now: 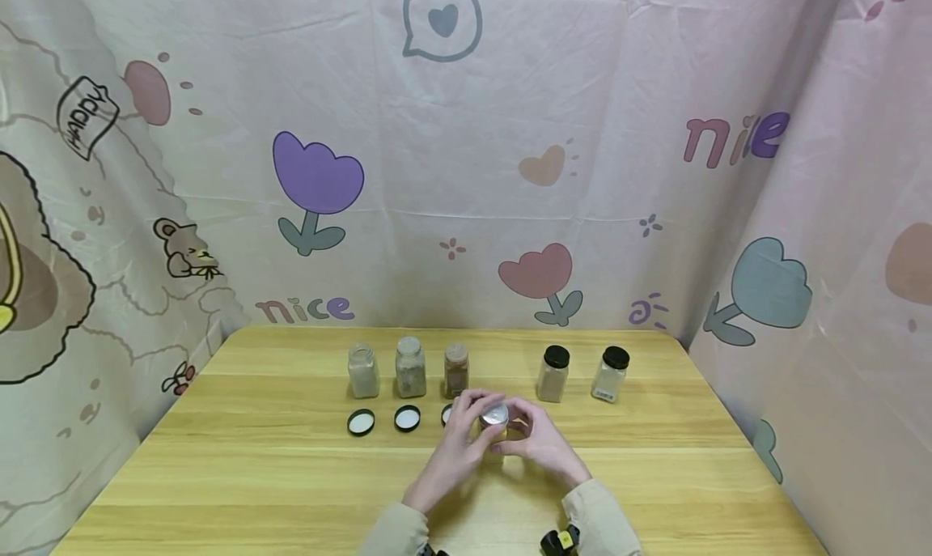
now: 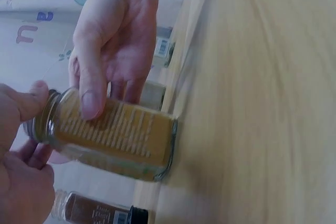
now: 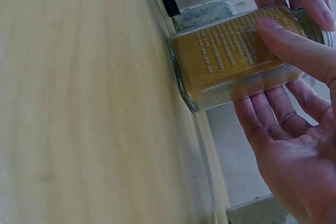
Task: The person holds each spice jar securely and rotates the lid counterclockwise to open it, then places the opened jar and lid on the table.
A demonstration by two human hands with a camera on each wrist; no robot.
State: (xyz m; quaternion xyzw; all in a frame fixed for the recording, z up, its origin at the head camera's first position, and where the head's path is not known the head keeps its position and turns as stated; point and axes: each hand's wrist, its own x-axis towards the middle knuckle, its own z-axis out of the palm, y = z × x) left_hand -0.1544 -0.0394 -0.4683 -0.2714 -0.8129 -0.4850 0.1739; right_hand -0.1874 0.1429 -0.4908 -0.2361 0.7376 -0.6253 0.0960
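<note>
A square glass jar of yellow-brown powder (image 3: 231, 51) with a silver top (image 1: 495, 414) is between both hands, close over the table. My right hand (image 1: 540, 439) grips its body, thumb across the printed side and fingers round the opposite side. My left hand (image 1: 462, 443) has its thumb and fingers at the silver top and neck. A brown-powder jar (image 1: 456, 370) without a black lid stands just beyond the left hand. Near that hand lies a black lid (image 1: 446, 415), partly hidden by the fingers.
Two pale jars (image 1: 411, 370) without black lids stand at the back left, with two upturned black lids (image 1: 407, 418) in front. At the back right are two jars (image 1: 553, 374) capped in black. A printed curtain (image 1: 437, 176) hangs behind the wooden table (image 1: 255, 475).
</note>
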